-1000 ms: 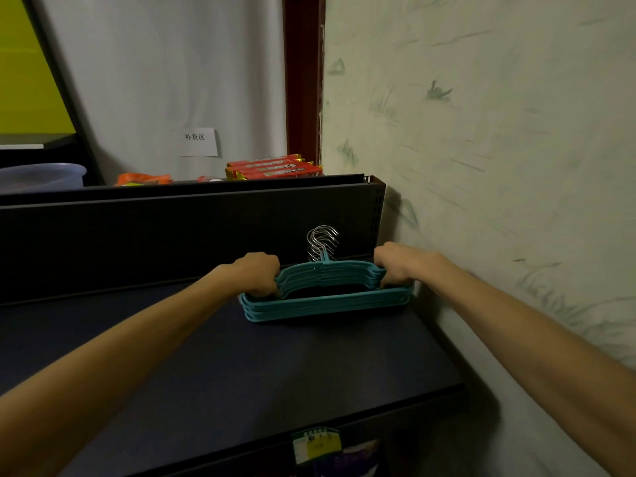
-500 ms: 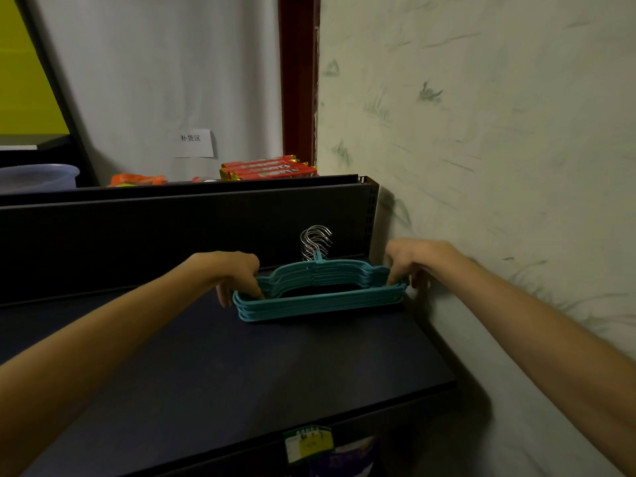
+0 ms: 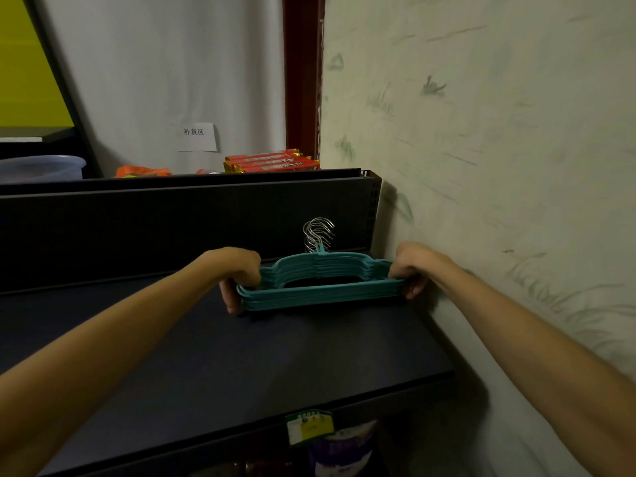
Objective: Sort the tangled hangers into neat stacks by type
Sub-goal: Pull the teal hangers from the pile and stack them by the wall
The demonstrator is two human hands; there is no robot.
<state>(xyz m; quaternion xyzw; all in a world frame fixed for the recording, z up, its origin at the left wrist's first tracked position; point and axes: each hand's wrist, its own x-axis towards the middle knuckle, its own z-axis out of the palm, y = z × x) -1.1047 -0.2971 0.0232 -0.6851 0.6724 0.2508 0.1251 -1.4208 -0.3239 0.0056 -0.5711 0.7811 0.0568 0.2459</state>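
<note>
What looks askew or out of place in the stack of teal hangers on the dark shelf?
Nothing stands out. The teal hangers lie in one aligned stack on the shelf, their metal hooks bunched together at the back. The left hand and right hand grip its two ends.

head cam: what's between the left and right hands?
The stack of teal hangers spans the whole gap in the head view. The left hand grips one end, the right hand the other, and the metal hooks rise from the stack's middle.

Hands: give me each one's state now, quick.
Left hand: grips the left end of the teal hanger stack.
Right hand: grips its right end.
</note>
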